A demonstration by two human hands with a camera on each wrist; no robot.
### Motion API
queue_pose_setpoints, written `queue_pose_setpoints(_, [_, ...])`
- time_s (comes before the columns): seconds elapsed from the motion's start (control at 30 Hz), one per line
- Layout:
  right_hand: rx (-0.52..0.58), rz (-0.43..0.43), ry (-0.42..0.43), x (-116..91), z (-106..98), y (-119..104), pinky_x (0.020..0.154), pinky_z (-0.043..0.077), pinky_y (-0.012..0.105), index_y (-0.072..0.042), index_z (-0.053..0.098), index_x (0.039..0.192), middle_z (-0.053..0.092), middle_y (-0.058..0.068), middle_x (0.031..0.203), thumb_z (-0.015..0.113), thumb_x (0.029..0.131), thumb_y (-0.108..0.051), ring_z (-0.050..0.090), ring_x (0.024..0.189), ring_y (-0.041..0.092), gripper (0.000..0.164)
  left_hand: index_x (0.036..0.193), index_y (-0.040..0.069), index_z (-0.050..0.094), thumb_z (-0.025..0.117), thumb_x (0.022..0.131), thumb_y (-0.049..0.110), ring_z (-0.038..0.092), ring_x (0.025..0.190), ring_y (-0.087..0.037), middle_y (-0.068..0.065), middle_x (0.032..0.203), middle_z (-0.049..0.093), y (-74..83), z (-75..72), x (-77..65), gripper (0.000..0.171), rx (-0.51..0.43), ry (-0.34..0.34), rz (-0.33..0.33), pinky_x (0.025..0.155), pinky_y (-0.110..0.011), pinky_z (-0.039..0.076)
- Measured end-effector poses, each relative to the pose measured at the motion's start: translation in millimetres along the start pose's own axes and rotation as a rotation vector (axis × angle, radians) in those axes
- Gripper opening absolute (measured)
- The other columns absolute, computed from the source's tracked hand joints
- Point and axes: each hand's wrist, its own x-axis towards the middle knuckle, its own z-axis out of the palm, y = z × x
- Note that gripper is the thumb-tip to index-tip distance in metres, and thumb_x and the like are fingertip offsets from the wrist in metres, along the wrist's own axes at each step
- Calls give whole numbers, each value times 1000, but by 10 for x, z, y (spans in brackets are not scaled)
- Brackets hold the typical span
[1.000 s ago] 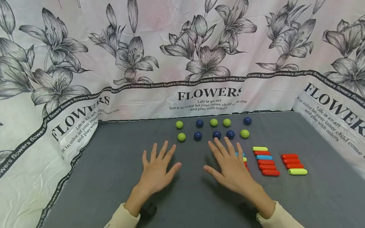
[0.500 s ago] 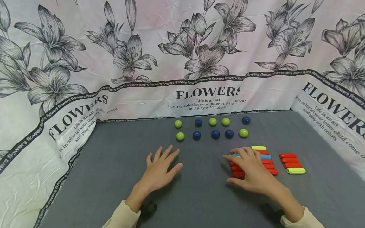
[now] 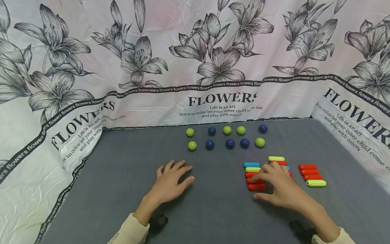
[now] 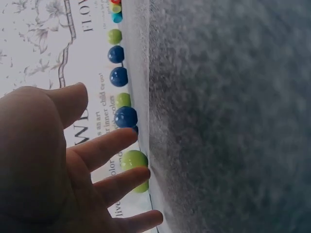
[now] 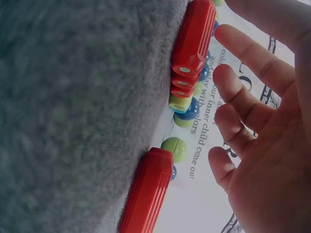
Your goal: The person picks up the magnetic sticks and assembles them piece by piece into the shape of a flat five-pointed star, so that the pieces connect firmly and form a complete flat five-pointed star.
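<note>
My right hand (image 3: 281, 186) hovers over two columns of short ridged plastic sticks, fingers bent loosely with nothing between them. From the right wrist view, its palm and fingers stand apart from the nearest red stick (image 5: 146, 194). Left of that hand, the left column shows a blue stick (image 3: 251, 165), a yellow stick (image 3: 252, 169) and several red ones. It partly hides the middle column, topped by a yellow stick (image 3: 276, 158). My left hand (image 3: 167, 181) hangs over the grey table with fingers spread, holding nothing; its fingers overlap a green ball (image 4: 134, 160) in the left wrist view.
Two rows of glossy green balls (image 3: 192, 145) and dark blue balls (image 3: 230, 144) lie toward the back of the grey table (image 3: 128, 203). Farther right is a third column of red sticks (image 3: 311, 171) with a yellow stick (image 3: 316, 183) in front. Flower-printed cloth (image 3: 146, 108) rises behind.
My right hand has moved right and slightly down from the middle, its fingers bending, to over the stick columns. My left hand has lowered slightly, fingers still spread.
</note>
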Motion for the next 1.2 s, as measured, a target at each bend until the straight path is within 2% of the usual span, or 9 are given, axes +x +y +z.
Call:
queue_pose_setpoints(0.23, [18, -5, 18, -45, -4, 40, 74, 23, 35, -39, 70, 95, 52, -21, 86, 96, 65, -34, 34, 87, 2, 41, 142, 24, 61, 54, 102, 51, 25, 152, -47, -9, 160, 44, 12, 16, -24, 48, -1, -14, 6, 113, -76, 13])
queue_pose_setpoints(0.4, [13, 26, 14, -81, -24, 81, 76, 21, 34, -37, 69, 92, 58, -23, 88, 96, 64, -30, 36, 85, 1, 39, 140, 24, 62, 57, 101, 49, 26, 152, -47, -9, 159, 45, 13, 25, -34, 47, 7, -14, 8, 113, -75, 16])
queue_pose_setpoints(0.5, [-6, 26, 25, -114, -33, 112, 76, 20, 31, -37, 69, 91, 58, -24, 86, 96, 65, -31, 40, 84, 1, 39, 137, 23, 64, 62, 100, 44, 30, 150, -47, -11, 157, 48, 36, 32, -41, 43, 23, 1, 25, 111, -74, 22])
queue_pose_setpoints(0.6, [-15, 10, 46, -140, -32, 137, 75, 18, 29, -37, 69, 92, 58, -24, 85, 96, 64, -31, 43, 84, 3, 40, 131, 24, 68, 67, 97, 41, 40, 144, -41, -9, 149, 55, 97, 54, -44, 38, 42, 24, 56, 108, -69, 29])
queue_pose_setpoints(0.73, [-15, 13, 52, -153, -34, 151, 75, 18, 29, -35, 69, 93, 60, -24, 85, 96, 64, -30, 47, 84, 3, 40, 123, 28, 72, 70, 95, 42, 54, 125, -26, 2, 129, 66, 289, 117, -13, 32, 72, 37, 120, 100, -56, 38])
queue_pose_setpoints(0.83, [-9, 21, 38, -162, -45, 150, 77, 20, 30, -34, 69, 92, 61, -24, 85, 96, 64, -27, 50, 84, 3, 40, 119, 30, 74, 71, 94, 43, 58, 109, -17, 8, 118, 70, 501, 185, 50, 29, 83, 30, 178, 91, -45, 41])
queue_pose_setpoints(1.0, [-2, 35, 11, -163, -54, 142, 79, 24, 34, -33, 69, 91, 60, -25, 83, 95, 66, -22, 51, 83, 2, 38, 113, 31, 77, 74, 92, 44, 55, 90, -7, 11, 107, 72, 828, 331, 199, 25, 107, 14, 266, 77, -29, 38])
queue_pose_setpoints(1.2, [-7, 17, 15, -124, -7, 110, 78, 24, 32, -32, 70, 90, 59, -26, 83, 94, 68, -19, 49, 81, -2, 35, 116, 30, 76, 76, 90, 46, 49, 77, -4, 13, 96, 71, 1080, 494, 386, 31, 180, -31, 342, 68, -22, 38])
